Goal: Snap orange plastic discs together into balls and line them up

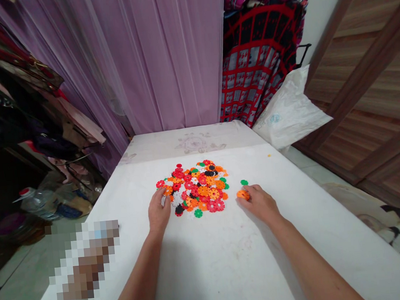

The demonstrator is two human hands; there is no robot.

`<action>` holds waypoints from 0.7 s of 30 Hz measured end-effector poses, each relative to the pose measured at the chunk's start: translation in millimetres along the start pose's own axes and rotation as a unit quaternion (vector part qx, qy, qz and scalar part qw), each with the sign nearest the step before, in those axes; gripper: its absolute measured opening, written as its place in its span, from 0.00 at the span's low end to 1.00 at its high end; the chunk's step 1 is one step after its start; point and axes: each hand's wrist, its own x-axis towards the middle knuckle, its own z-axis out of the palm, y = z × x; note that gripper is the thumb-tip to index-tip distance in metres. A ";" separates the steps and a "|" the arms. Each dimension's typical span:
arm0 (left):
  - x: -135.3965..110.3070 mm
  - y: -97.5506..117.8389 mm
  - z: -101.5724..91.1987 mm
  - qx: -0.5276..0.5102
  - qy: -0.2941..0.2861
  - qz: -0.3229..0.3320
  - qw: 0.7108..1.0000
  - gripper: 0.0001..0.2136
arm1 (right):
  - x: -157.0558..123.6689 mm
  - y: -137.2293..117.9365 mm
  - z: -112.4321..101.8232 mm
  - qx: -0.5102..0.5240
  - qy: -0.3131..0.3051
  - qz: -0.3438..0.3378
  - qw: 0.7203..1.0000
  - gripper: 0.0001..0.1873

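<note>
A heap of small flower-shaped plastic discs [198, 187] in red, orange, white, black and green lies in the middle of the white table [230, 259]. My left hand [159, 213] rests at the heap's left edge, its fingers curled onto the discs there. My right hand [257, 201] lies to the right of the heap, fingers pinched on an orange disc [242, 194]. A single green disc [244, 182] lies just beyond that hand. Another green disc [198, 213] sits at the heap's near edge.
Purple curtains [163, 55] hang behind the table. A red and black patterned cloth [258, 61] and a white sack [289, 109] stand at the back right, next to a wooden door [372, 83]. Cluttered shelves and a water bottle [36, 201] are at the left.
</note>
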 end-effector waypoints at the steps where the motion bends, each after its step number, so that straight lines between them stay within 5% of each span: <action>1: 0.0 -0.4 0.2 -0.002 0.000 -0.001 1.000 0.15 | 0.2 0.5 0.7 0.003 0.004 -0.001 1.000 0.23; 14: 0.9 -1.3 0.1 -0.004 -0.005 -0.002 1.000 0.15 | 3.3 0.2 -1.0 0.011 0.007 -0.006 1.000 0.17; 21: 0.0 -1.4 0.6 -0.007 -0.001 -0.002 1.000 0.15 | 0.9 12.9 24.1 0.123 0.108 0.024 0.986 0.23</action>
